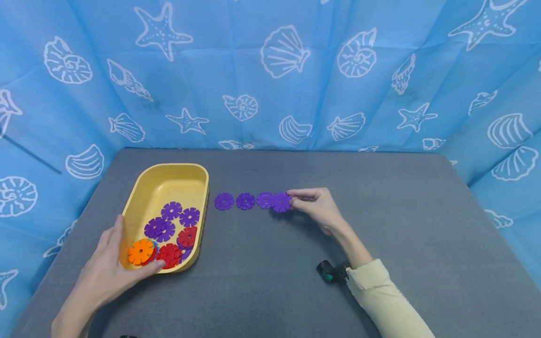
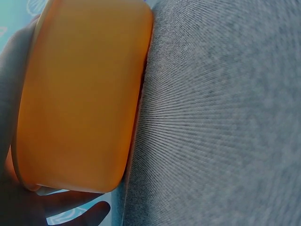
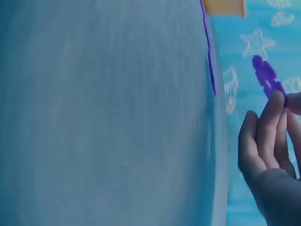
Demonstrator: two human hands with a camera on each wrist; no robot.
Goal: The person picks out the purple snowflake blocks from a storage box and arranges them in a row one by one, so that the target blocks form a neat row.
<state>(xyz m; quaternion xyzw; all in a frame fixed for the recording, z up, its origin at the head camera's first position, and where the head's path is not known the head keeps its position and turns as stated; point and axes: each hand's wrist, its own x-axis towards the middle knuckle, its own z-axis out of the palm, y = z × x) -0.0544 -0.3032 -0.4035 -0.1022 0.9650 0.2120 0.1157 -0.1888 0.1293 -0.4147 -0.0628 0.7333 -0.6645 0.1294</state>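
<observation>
While the left hand (image 1: 105, 268), thumb over the near rim, grips one yellow bin (image 1: 175, 180) of loose notched discs (image 1: 170, 255), the right hand (image 1: 319, 209) pinches one purple disc (image 1: 281, 202) between thumb and fingertips, raised at the right end of three tabletop purple discs (image 1: 245, 201); behind, one blue shell-print curtain (image 1: 245, 51).

Around the far edge and both sides of a grey table (image 1: 405, 220), a blue curtain (image 1: 258, 89), creased, printed in white with starfish (image 1: 162, 32), scallops (image 1: 284, 51) and spiral shells (image 1: 357, 55); at far left, a thin dark slanting line (image 1: 33, 154) across it.
</observation>
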